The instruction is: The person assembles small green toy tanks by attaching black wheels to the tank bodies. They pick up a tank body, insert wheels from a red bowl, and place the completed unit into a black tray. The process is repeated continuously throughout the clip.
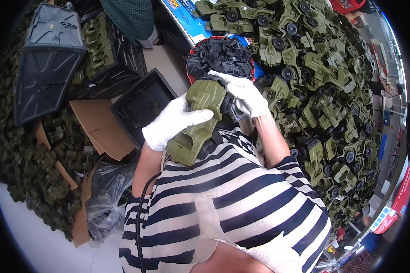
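My left hand [173, 123], in a white glove, is closed round an olive-green toy jeep [200, 116], thumb across its upper side. The jeep is tilted in front of my striped shirt, with black wheels on its right side. Close beside the jeep's far right wheel is my right hand [246, 94], also in a white glove. Its fingers reach left past the jeep's far end and look bent over something dark that I cannot make out. Just beyond them stands a red-rimmed basin [189, 78] heaped with small black plastic parts [221, 57].
Many green toy jeeps [323, 104] are piled on the right. To the left are a black crate [143, 102], cardboard flaps [100, 127], clear plastic wrap [107, 200] and more heaped green parts [27, 168]. A black cable [140, 223] runs down my left side.
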The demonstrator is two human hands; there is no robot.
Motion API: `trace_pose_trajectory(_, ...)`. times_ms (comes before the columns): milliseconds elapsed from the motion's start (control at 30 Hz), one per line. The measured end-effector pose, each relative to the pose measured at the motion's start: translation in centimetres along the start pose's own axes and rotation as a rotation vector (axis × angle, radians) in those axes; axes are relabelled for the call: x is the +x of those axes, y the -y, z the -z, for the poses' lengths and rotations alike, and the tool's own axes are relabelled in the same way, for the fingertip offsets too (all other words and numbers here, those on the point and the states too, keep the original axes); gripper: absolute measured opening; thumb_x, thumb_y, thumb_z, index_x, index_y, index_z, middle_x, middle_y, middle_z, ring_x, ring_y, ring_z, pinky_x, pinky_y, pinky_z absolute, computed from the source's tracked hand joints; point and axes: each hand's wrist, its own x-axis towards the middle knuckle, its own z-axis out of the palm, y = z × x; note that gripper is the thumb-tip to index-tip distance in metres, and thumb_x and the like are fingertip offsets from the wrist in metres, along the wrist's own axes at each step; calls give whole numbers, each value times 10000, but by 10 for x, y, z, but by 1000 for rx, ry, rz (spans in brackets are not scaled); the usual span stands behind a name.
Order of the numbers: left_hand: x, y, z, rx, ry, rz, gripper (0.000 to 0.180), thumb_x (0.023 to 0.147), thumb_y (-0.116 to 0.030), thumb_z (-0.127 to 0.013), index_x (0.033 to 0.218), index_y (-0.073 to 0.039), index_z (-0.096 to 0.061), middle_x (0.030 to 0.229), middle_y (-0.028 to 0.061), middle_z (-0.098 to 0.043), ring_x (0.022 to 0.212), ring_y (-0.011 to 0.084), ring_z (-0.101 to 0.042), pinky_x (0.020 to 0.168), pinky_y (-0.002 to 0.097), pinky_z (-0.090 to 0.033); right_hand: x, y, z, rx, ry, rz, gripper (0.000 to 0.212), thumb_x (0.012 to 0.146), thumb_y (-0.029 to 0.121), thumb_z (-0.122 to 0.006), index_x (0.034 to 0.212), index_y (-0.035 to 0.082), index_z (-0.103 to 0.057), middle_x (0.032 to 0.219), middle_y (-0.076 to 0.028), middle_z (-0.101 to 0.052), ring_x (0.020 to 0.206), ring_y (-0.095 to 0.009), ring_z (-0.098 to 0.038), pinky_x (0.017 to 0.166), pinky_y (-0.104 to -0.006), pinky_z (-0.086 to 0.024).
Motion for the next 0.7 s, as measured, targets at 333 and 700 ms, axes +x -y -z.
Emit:
trace_pose_trajectory(333,24,25,-4,413,-369,-234,1123,689,-322,-880,1521,26,-210,1253,157,-618,1128,211,-611,974,316,-479,23,3,-5,-408,-70,154,444,1010,324,-488,1267,-25,-586,1284,-118,-608,1191,-197,-546,1059,-340,-392)
trace_pose_trajectory(700,38,57,24,445,-411,-853,1000,679,-701,-753,1315,26,-494,1212,131,-579,1142,242,-577,989,350,-447,4,-28,-54,-805,-137,326,685,760,177,-695,1378,15,-449,1320,-203,-538,1234,-309,-546,1036,-376,-429)
